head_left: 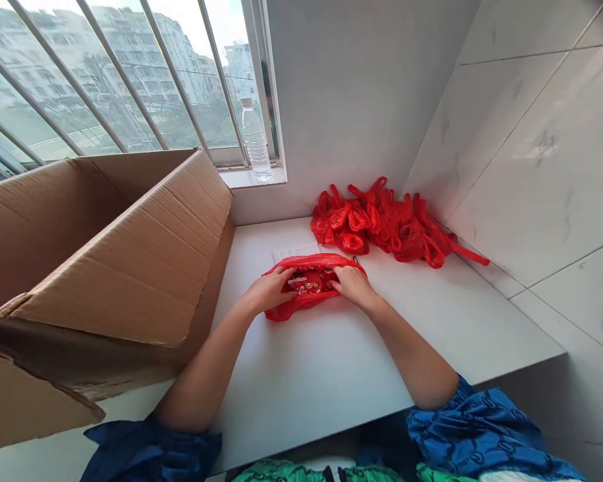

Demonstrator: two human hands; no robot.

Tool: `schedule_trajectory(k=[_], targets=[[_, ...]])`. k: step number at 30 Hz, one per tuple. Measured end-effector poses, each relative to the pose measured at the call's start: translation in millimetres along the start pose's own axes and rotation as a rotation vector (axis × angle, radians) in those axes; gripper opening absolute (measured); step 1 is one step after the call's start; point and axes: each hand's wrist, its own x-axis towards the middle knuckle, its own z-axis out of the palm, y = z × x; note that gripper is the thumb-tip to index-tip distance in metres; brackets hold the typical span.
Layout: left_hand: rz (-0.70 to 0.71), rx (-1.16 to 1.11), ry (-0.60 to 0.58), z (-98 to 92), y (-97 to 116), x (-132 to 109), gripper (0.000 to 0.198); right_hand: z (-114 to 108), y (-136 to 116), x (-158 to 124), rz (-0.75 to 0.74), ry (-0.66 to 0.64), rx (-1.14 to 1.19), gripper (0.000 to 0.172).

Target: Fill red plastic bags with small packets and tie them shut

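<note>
We look down from the head-worn camera on a white surface. Near its middle lies a red plastic bag, its mouth uppermost, with a red patterned item showing inside; the exact kind of item cannot be made out.

The left hand rests on the left side of the bag and the right hand on its right side, the two well within reach of each other. The fingers of the left hand and the fingers of the right hand lie close together and curve over the bag's upper edge, on either side of the opening. We cannot tell whether they pinch the plastic or only press on it.

Just beyond the bag, a white sheet of paper lies partly under its far edge. Farther right, a heap of red plastic bags sits in the far corner against the tiled wall. A large open cardboard box stands at the left of the surface, beside the left forearm. A plastic water bottle stands upright on the sill of a barred window.
</note>
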Motion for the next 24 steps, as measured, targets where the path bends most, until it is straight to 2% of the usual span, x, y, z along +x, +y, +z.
schedule_trajectory(k=[3,7,10,14,24], targets=[[0.001,0.046,-0.090,-0.2,0.2,1.1,0.051,2.4,2.9,1.8,0.002,-0.020,-0.021,0.027],[0.015,0.028,-0.094,-1.8,1.5,2.4,0.041,3.6,7.1,3.4,0.019,-0.026,-0.038,0.026],[0.019,-0.036,-0.052,-2.9,1.1,3.6,0.036,2.1,8.7,2.0,0.000,-0.027,-0.028,0.027],[0.036,-0.071,0.035,0.8,-2.4,7.4,0.039,2.4,5.2,0.4,-0.003,-0.022,-0.021,0.029],[0.060,-0.080,0.184,31.8,-16.9,17.2,0.034,18.6,-0.9,11.5,0.090,0.028,-0.067,0.029]])
